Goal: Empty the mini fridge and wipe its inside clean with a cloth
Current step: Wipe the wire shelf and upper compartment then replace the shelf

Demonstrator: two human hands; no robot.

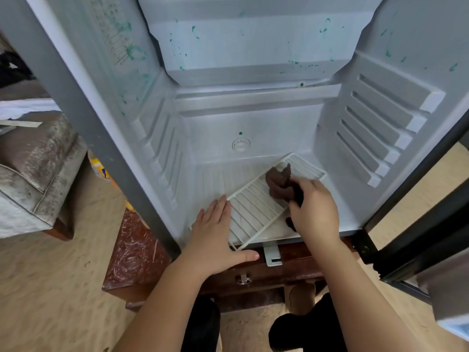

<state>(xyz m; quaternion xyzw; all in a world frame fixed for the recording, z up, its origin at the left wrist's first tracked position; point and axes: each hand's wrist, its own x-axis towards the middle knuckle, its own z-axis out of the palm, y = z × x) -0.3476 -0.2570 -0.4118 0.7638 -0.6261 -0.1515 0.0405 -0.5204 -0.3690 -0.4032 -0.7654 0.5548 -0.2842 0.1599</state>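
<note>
Fingers (pixel 304 185) of my right hand (pixel 316 209) are clenched round a brown cloth (pixel 278 182), holding it against 1 white wire rack (pixel 253 209). On my left hand (pixel 215 232) the fingers are released and lie flat on the rack's near left corner. The rack lies askew on the floor of the mini fridge (pixel 253 123). Noted: green stains (pixel 194 29) on the upper back panel and both side walls. The fridge stands on a red-brown wooden counter (pixel 137 250).

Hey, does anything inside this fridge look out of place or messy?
Yes. Green splatters dot the white plastic inner walls, and the white wire shelf lies skewed on the fridge floor instead of sitting in the side rails.
</note>
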